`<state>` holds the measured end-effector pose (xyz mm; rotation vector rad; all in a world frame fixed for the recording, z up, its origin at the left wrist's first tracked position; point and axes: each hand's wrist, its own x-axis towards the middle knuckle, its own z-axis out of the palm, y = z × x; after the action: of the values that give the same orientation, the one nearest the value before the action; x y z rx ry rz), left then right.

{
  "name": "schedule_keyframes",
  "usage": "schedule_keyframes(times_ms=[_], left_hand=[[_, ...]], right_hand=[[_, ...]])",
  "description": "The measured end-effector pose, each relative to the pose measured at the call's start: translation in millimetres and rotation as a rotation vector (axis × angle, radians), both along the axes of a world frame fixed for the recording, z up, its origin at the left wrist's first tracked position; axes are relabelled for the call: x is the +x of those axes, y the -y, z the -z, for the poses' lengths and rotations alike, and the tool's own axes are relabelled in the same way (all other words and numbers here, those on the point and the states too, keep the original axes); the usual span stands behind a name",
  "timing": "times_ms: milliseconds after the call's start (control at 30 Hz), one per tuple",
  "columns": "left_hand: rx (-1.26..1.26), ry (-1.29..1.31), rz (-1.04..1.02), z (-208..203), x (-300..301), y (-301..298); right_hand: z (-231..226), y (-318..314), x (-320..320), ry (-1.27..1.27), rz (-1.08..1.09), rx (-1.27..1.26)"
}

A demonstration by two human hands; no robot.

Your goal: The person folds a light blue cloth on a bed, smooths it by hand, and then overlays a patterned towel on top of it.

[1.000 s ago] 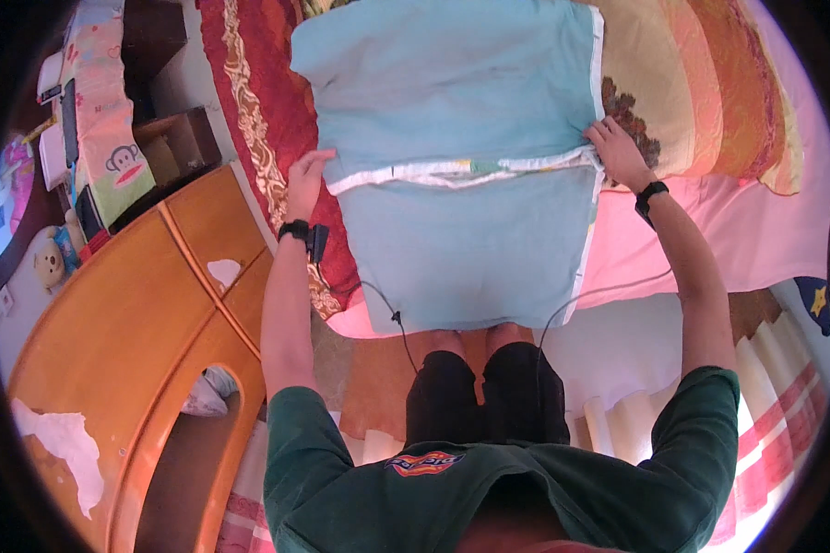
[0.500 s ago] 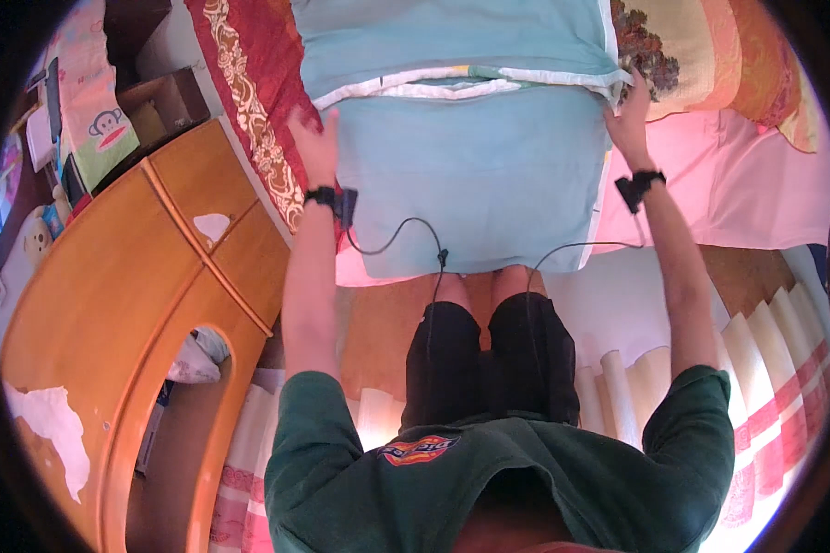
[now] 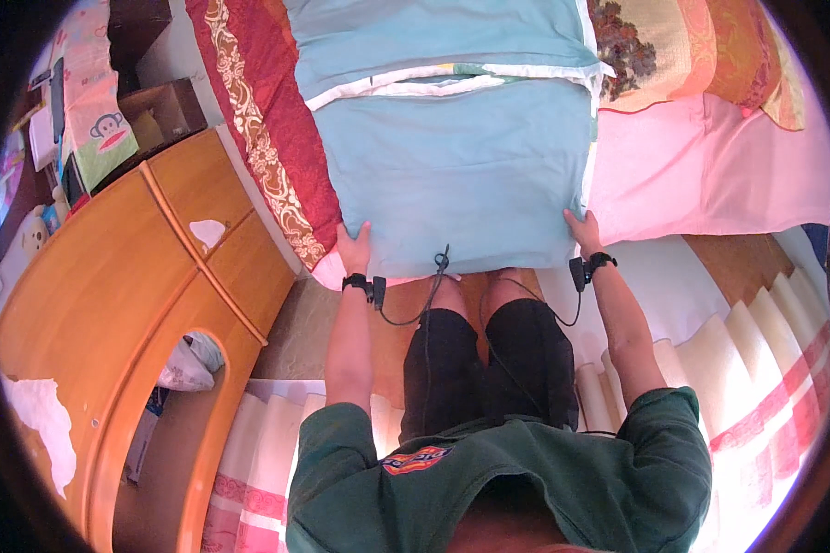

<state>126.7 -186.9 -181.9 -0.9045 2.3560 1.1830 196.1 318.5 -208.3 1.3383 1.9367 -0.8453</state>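
Observation:
A light-blue duvet cover [image 3: 461, 175] lies spread over the bed in front of me. White-edged folds [image 3: 433, 85] run across it, with a narrow gap between them. My left hand [image 3: 354, 249] is at its near left corner, thumb on top and the other fingers curled at the edge, partly hidden. At the near right corner, my right hand [image 3: 583, 232] pinches the side edge in much the same way. Black bands with small boxes and a thin cable circle both wrists.
Left of the cover lies a red patterned quilt [image 3: 295, 157]; to its right are a pink sheet [image 3: 673, 175] and a patterned pillow [image 3: 655, 55]. An orange wooden cabinet [image 3: 83, 276] stands at my left. Pale curtains [image 3: 738, 396] hang behind me. The cable [image 3: 526, 309] dangles before my legs.
Both hands have drawn back toward me, from beside the white-edged folds to the near corners of the duvet cover. The view has shifted slightly, and the cover still lies flat.

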Motion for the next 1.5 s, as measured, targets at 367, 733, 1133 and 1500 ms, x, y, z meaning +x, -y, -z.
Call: schedule_keyframes(times_ms=[367,733,1133,1500], left_hand=[[0.05,-0.064,0.057,-39,14,-7],[-0.023,0.095,0.336,-33,58,25],[0.239,0.313,0.331,-18,64,26],[-0.404,-0.567,0.718,-49,-249,-54]], right_hand=[[-32,13,46,-0.478,-0.339,-0.031],[-39,14,56,-0.44,-0.221,0.165],[-19,7,102,-0.461,0.023,0.153],[-46,-10,-246,-0.888,-0.9,0.464]])
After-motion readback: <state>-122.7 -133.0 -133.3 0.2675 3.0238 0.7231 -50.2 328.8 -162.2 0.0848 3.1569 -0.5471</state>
